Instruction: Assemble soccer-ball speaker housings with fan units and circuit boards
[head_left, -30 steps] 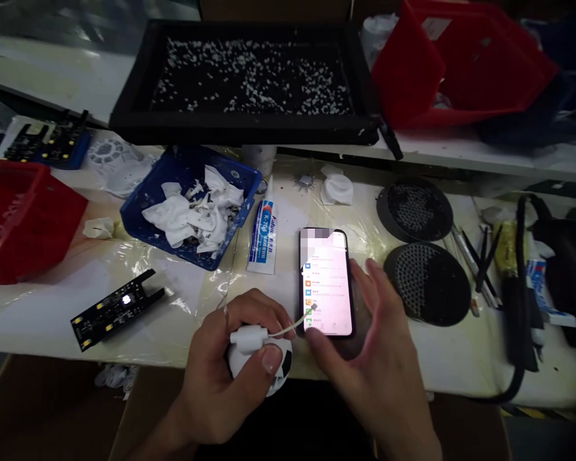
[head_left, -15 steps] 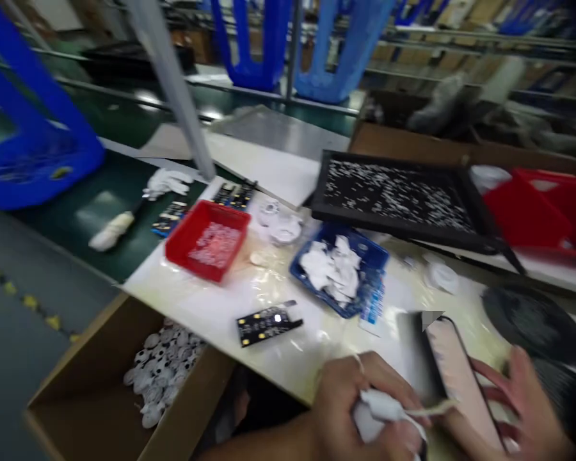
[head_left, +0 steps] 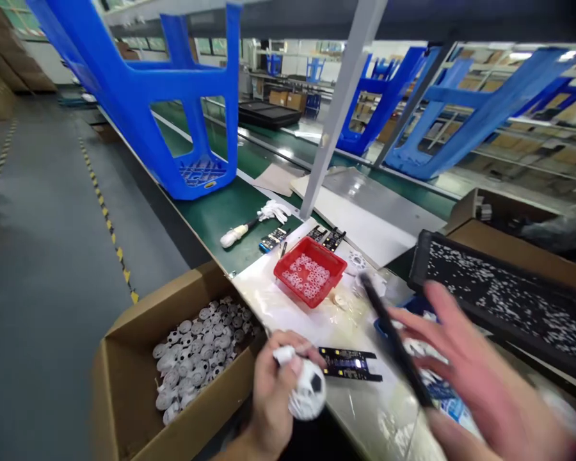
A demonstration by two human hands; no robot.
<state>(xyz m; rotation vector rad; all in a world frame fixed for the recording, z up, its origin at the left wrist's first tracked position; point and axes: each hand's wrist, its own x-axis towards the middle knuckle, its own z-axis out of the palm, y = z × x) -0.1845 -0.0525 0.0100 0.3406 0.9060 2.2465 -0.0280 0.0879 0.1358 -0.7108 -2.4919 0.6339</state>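
My left hand [head_left: 273, 390] is closed on a small round white piece with black patches like a football [head_left: 308, 394]; a short white plug-like part [head_left: 284, 354] sits by the thumb. Just beyond it on the bench lies a black circuit board [head_left: 348, 363] with yellow squares and a lit spot. My right hand [head_left: 470, 371], blurred by motion, grips a phone [head_left: 396, 339], seen nearly edge-on, above the bench. Behind it, a blue tray [head_left: 381, 330] of white pieces is partly hidden. A red tray [head_left: 288, 286] of small pale rings stands farther back.
Left and below the bench edge is a cardboard box [head_left: 125, 384] of many football-like pieces. A black tray [head_left: 489, 298] with white bits lies at the right. A blue stool [head_left: 192, 86], upside down, and a grey post [head_left: 336, 102] rise behind. A brush-like tool [head_left: 235, 235] lies on the green surface.
The view has swung left. My left hand has moved away from the phone with the football-like piece, towards the circuit board. My right hand has lifted the phone and turned it edge-on.
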